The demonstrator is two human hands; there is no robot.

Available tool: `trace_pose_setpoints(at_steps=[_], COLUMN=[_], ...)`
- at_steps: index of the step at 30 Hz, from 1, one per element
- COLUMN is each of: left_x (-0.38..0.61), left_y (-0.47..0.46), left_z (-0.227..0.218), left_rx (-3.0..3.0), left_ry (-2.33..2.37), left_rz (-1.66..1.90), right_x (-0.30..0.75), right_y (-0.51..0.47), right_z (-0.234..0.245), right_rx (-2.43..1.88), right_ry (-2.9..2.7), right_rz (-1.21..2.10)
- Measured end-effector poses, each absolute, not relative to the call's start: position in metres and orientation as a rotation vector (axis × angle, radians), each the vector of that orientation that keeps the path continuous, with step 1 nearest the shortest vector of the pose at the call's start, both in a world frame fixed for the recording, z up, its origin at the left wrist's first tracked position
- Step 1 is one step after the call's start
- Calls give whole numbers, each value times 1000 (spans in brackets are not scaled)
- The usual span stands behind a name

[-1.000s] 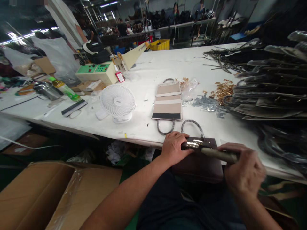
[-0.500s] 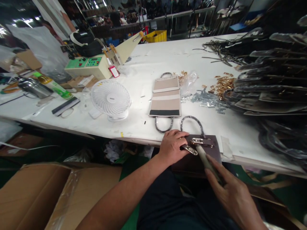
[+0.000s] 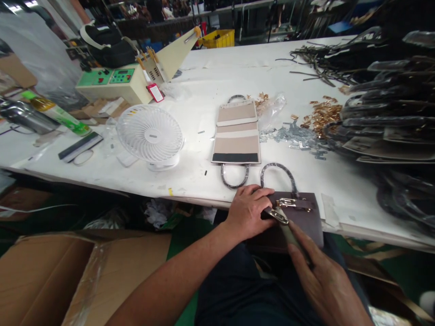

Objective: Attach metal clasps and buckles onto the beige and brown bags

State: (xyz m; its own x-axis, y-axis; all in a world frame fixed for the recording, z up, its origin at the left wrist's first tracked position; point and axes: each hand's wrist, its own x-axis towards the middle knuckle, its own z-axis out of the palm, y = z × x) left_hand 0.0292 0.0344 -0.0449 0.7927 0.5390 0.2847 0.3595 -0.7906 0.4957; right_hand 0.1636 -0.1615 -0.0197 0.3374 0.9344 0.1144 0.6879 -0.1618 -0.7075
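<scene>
A dark brown handbag [image 3: 304,219] with a braided handle [image 3: 278,171] lies at the white table's near edge, partly over my lap. My left hand [image 3: 249,210] is closed over its left end, pinching a gold metal clasp [image 3: 279,215]. My right hand [image 3: 319,274] grips the pale handle of a tool [image 3: 288,233] whose tip rests at the clasp. A second gold fitting [image 3: 294,203] sits on the bag's top.
A beige bag [image 3: 237,133] lies flat just beyond. A white desk fan [image 3: 149,135] stands to the left, a green-topped machine [image 3: 112,83] behind it. Gold fittings [image 3: 321,115] and grey metal pieces [image 3: 295,138] are scattered right, beside stacked dark wrapped bags [image 3: 390,113]. A cardboard box [image 3: 68,276] sits lower left.
My right hand swung the tool from lying across the bag to pointing up at the clasp from below. The left hand stayed on the bag. The view dipped slightly.
</scene>
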Motion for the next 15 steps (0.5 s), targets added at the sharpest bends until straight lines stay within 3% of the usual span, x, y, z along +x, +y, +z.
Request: trace_pose_setpoints(at_steps=[15], left_x=[30], left_y=[35], left_z=[-49], left_rx=[2549], left_ry=[654], left_rz=[629], right_x=[159], right_y=[-158], right_z=[-16], right_rx=[-2034], right_ry=[-1330], right_rz=[461])
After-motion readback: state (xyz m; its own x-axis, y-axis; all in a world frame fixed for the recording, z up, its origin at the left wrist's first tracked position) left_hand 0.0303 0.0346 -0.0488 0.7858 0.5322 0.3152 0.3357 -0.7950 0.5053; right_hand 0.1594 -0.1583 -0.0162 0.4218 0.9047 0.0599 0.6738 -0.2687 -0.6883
